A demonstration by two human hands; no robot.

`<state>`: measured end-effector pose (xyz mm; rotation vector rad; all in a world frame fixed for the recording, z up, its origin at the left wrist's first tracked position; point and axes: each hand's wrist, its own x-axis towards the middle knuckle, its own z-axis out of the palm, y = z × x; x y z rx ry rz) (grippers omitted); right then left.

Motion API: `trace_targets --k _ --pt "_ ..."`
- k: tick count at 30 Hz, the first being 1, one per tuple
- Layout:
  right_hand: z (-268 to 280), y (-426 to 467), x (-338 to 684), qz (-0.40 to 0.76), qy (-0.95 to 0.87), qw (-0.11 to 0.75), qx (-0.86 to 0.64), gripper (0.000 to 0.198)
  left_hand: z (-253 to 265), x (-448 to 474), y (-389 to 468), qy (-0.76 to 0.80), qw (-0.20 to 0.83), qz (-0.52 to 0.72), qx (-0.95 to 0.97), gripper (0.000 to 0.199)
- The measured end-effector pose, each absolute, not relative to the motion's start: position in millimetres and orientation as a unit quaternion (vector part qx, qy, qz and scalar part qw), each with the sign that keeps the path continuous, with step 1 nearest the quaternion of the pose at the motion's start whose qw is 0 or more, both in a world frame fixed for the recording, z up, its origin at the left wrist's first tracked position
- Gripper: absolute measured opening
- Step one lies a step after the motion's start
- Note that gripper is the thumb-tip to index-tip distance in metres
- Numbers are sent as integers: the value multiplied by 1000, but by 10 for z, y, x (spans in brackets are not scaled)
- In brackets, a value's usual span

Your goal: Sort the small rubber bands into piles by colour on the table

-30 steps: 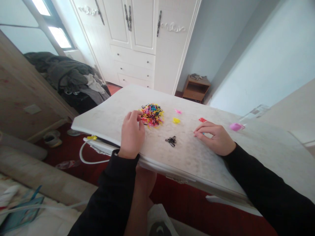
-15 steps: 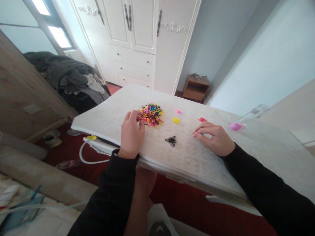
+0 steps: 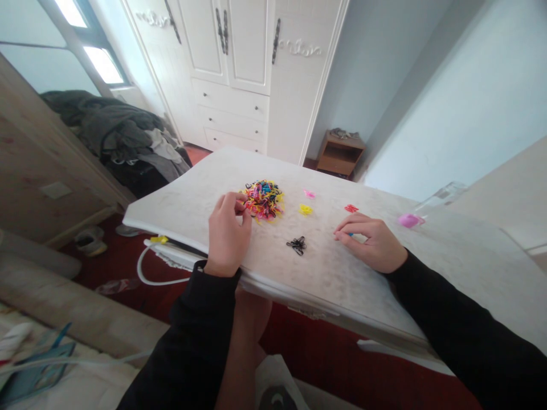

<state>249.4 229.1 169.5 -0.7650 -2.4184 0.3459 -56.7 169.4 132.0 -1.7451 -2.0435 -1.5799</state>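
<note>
A mixed heap of small coloured rubber bands (image 3: 265, 200) lies on the white tabletop (image 3: 325, 273). At the heap's left edge is my left hand (image 3: 229, 233), thumb and fingers pinched together; what they hold, if anything, is hidden. To the right, my right hand (image 3: 371, 242) rests low over the table with its fingertips closed. A bit of blue (image 3: 351, 234) shows by those fingers, mostly covered. Between the hands sit sorted clusters: black bands (image 3: 297, 245), yellow bands (image 3: 305, 210) and pink bands (image 3: 309, 194). Red bands (image 3: 351, 208) lie just beyond my right hand.
A clear container with a pink part (image 3: 411, 220) lies toward the table's right side. A white cable (image 3: 143, 267) with a yellow piece hangs at the left front edge. Behind the table stand a white wardrobe (image 3: 239, 114) and a small wooden cabinet (image 3: 341, 155).
Almost nothing differs. Both hands stay in place, with only very slight shifts to the left; the heap and the clusters look the same.
</note>
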Motion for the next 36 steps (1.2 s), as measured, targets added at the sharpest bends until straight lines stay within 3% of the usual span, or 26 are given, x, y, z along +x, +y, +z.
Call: trace_targets --k 8,15,27,36 --pt "1687 2276 2483 140 -904 282 -289 25 1322 -546 1681 -662 -31 -517 -542 19" --pt "1684 2259 2470 135 -909 282 -276 25 1312 -522 1680 -635 -61 -500 -586 32" --pt "1691 2236 2463 124 -916 276 -264 23 1319 -531 1686 -631 -35 -493 -599 15" --pt "1688 2143 2381 125 -917 300 -234 11 1364 -299 1604 -488 -118 -561 -659 6"
